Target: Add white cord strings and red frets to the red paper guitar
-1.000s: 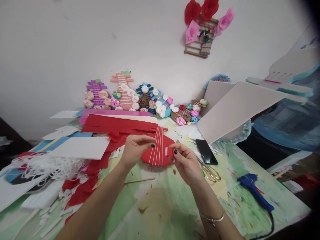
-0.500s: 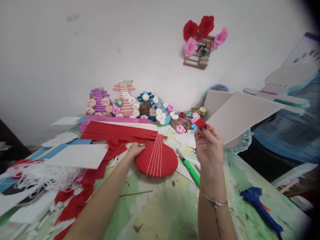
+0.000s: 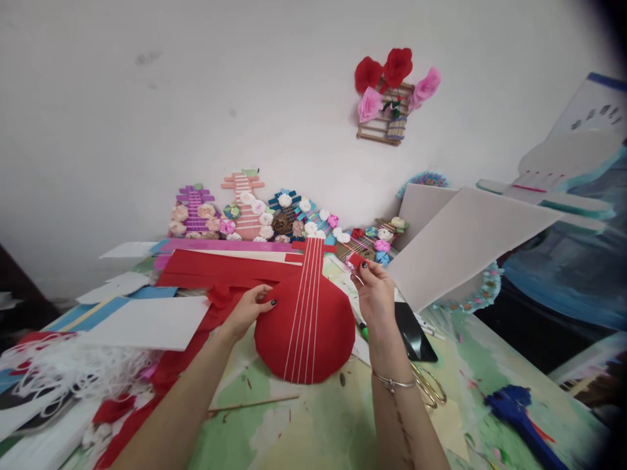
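A red lute-shaped craft piece with several white strings running down its front is tilted up towards me over the table. My left hand grips its upper left edge, thumb on the front and the other fingers partly hidden behind. Beyond its right side, my right hand pinches a small red strip between thumb and fingers, apart from the craft piece. Red crossbars stick out at the top of its neck.
Long red sheets, white board and tangled white string lie to the left. Gold-handled scissors, a black object and a blue glue gun lie to the right. Several flowered lutes line the wall.
My left hand has raised and tilted the red lute closer to me, showing more of its neck. My right hand has moved left with the red strip, uncovering the scissors and black object.
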`<state>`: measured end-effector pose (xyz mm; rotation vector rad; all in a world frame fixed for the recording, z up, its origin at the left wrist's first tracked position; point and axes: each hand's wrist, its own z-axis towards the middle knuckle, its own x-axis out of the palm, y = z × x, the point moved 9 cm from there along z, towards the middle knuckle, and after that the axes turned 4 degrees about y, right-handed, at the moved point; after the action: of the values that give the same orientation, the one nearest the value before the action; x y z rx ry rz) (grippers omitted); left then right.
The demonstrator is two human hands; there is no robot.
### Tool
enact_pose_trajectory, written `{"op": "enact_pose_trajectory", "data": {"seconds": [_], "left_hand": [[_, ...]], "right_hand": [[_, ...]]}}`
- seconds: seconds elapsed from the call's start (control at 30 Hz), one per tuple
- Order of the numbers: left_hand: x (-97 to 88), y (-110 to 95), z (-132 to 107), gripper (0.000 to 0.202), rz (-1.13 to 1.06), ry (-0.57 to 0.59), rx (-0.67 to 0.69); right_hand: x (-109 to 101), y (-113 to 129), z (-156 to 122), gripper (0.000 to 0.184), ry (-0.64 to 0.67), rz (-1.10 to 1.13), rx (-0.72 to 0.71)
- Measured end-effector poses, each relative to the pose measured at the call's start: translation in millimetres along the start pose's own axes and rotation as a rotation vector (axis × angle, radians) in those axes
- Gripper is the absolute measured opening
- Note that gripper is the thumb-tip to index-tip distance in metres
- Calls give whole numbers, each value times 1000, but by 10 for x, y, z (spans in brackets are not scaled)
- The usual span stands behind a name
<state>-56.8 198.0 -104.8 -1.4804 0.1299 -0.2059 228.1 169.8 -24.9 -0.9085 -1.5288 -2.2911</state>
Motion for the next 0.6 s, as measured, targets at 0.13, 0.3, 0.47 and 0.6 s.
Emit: {"op": "enact_pose_trajectory", "data": {"seconds": [0.13,0.3,0.47,0.6], "left_hand": [[71,-195,-200,36,-11,81,84],[229,-335,-357,37,-56,122,106],[269,-411,-404,35,-60,108,119],[272,-432,-416,31,-33,137,144]], "right_hand": [[134,-48,-91,26,29,-21,-5],[264,14,-190,22,50,-144,-97],[282,41,-247,19,7,-229,-128],[294,37,-254,19,16,-249,-135]]}}
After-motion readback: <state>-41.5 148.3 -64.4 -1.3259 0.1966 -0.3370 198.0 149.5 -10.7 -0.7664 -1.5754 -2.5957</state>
